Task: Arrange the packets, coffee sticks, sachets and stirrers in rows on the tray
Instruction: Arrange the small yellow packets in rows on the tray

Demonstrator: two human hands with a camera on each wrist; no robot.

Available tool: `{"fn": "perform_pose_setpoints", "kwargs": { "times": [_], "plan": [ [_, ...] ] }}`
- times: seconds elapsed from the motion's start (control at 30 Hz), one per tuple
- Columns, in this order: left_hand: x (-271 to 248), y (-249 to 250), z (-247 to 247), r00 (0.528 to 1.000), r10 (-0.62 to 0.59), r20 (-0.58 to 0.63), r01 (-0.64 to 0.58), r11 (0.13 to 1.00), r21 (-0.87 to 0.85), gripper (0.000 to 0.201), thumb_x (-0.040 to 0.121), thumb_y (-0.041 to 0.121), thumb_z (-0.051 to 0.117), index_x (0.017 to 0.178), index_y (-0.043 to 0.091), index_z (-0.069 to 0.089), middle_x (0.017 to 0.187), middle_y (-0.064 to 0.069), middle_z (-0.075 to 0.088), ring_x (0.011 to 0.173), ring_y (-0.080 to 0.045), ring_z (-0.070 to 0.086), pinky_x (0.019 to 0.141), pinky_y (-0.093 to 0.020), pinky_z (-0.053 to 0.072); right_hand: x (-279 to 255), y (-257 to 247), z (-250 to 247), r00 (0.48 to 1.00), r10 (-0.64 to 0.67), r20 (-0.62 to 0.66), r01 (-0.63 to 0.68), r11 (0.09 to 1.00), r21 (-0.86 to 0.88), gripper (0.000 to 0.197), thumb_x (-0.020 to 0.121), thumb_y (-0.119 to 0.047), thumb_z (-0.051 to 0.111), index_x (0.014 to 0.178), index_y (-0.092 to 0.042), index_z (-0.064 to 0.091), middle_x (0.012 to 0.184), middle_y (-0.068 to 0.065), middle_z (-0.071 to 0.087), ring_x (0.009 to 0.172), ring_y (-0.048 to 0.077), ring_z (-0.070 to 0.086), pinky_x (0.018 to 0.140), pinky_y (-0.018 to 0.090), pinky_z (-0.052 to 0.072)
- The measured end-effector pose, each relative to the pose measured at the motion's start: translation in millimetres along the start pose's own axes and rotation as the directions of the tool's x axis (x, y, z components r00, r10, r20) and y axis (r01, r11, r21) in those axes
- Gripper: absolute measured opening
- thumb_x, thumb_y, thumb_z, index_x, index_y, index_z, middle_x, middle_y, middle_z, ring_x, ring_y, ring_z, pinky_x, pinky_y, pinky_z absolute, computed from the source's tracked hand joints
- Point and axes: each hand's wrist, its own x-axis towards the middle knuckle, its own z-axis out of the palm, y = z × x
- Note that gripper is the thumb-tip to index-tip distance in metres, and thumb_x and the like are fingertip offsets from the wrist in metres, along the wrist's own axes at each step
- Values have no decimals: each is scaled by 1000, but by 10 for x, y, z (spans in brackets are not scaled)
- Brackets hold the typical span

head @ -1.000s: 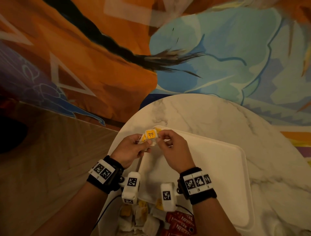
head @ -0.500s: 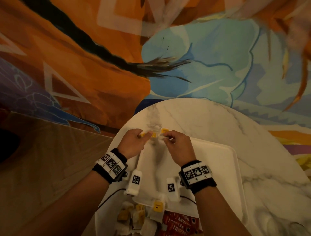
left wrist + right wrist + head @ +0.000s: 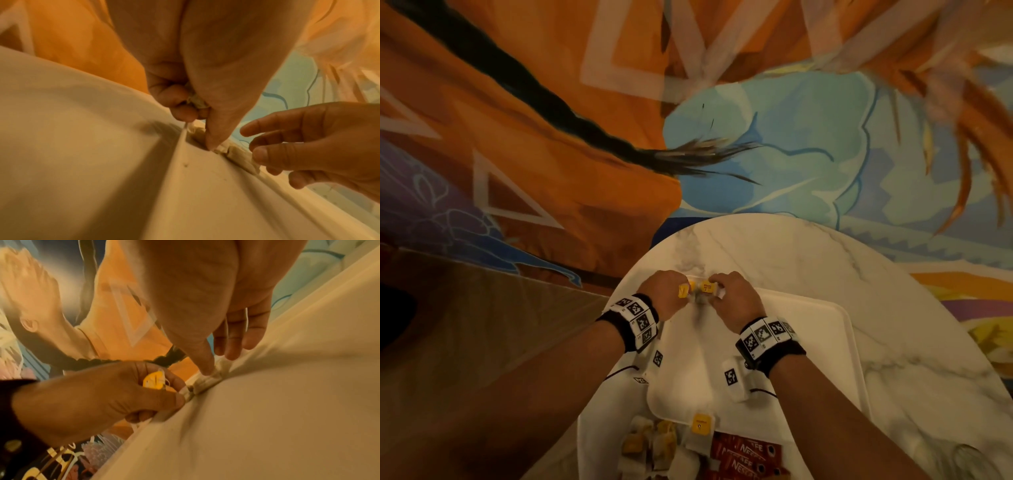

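Only overhead: coffee sticks (image 3: 750, 455) (red).

Room condition: dim, warm lighting throughout.
A round, white marble-patterned tabletop (image 3: 808, 260) stood before a wall mural (image 3: 544, 144) painted in orange, blue and purple, crossed by a black braid; brown wood-grain floor (image 3: 482, 342) lay to the left.
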Motion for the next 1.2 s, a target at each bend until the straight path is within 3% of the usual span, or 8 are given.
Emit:
{"fn": "perform_pose_setpoints", "kwargs": {
  "times": [0.23,0.33,0.53,0.7,0.8,0.9,1.07,1.2],
  "plan": [
    [-9,-1,-14,1000,-6,3,6,998,-69,17,85,29,72,91,13,72,97,-8,72,88,-26,67,75,-31,51,22,-77,115,996,-3,86,3,1000,1,26,97,-27,58,119,-30,72,111,9,58,99,29,63,82,28,48],
    [-52,-17,-74,1000,-5,3,5,959,-283,25,79,23,80,100,11,72,100,-7,72,92,-24,66,78,-29,49,8,-87,85,997,-13,78,10,999,40,28,94,-25,62,120,-27,71,113,11,61,102,30,63,87,30,49],
    [-288,85,-296,986,88,141,61,601,-797,39,91,5,62,128,18,62,112,-7,71,92,-15,67,72,-23,55,-77,-136,-76,996,7,-93,29,927,375,19,94,-23,62,107,-20,75,104,-1,72,95,15,66,90,35,54],
    [-418,184,-328,973,110,203,138,427,-894,67,90,-10,62,142,25,40,121,-14,68,100,-24,73,77,-27,59,-195,-222,-204,999,-38,-37,50,893,447,20,92,-35,66,101,-20,76,88,-2,74,79,13,67,77,32,55],
    [-440,230,-298,972,122,202,127,451,-884,56,90,-6,65,136,21,46,119,-13,69,98,-24,73,76,-29,59,-203,-225,-245,999,-21,-39,36,904,425,14,89,-32,69,92,-20,76,84,-3,74,75,15,67,78,36,55],
    [-416,253,-257,983,59,172,114,537,-836,12,95,13,65,106,12,65,103,-14,72,92,-27,70,82,-39,59,-187,-184,-285,998,-1,-70,31,902,431,9,88,-28,70,92,-20,73,85,-3,73,79,16,68,82,39,57],
    [-394,307,-261,994,-78,75,106,585,-804,16,97,18,63,88,7,69,80,-15,67,73,-20,63,65,-28,53,-274,-174,-339,981,65,-181,34,867,497,34,85,-22,75,110,-25,52,92,-1,65,74,14,64,71,33,57],
    [-384,377,-273,988,-113,104,148,525,-838,11,93,13,65,88,7,72,75,-9,69,65,-15,63,61,-24,50,-382,-132,-309,974,-117,-193,176,927,330,24,85,-27,77,102,-23,61,99,-4,60,77,11,59,71,27,53]
  ]
}}
